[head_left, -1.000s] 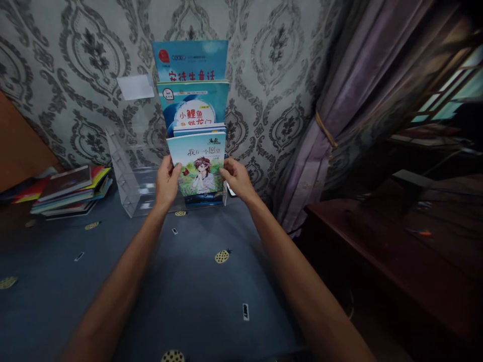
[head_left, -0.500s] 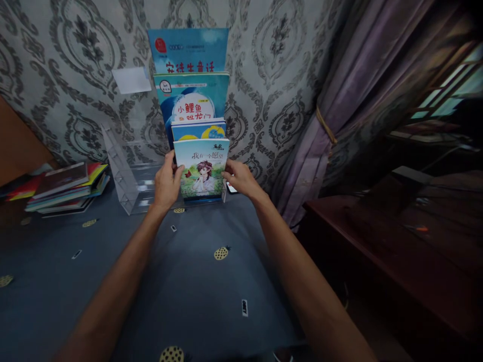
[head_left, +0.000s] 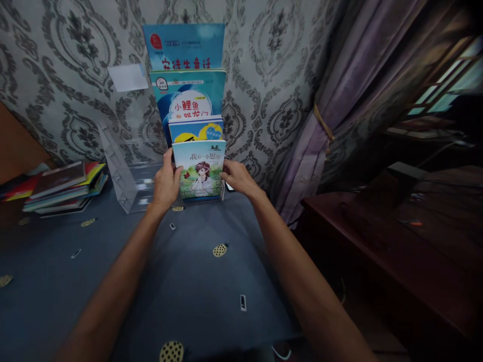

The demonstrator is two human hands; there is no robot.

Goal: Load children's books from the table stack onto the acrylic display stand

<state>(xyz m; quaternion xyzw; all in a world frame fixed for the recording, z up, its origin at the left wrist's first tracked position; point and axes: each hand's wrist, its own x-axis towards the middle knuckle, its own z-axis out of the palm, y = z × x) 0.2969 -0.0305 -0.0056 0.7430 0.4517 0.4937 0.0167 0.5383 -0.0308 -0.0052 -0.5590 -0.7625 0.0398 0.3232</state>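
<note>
front book [head_left: 199, 168] stands — long axis upright, facing outward.

Over by the wall [head_left: 256, 75], the left hand [head_left: 165, 182] and right hand [head_left: 239, 177] hold the front book [head_left: 198, 173] upright in a clear rack [head_left: 119, 181]. Taller books [head_left: 188, 83] rise behind it.

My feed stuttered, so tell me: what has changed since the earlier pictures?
The 我有一个愿望 book moved down and slightly right relative to the clear book rack, uncovering more of the blue-and-yellow book behind. Nothing was let go: left hand and right hand still hold its sides. The book stack on the left stayed put.
</note>
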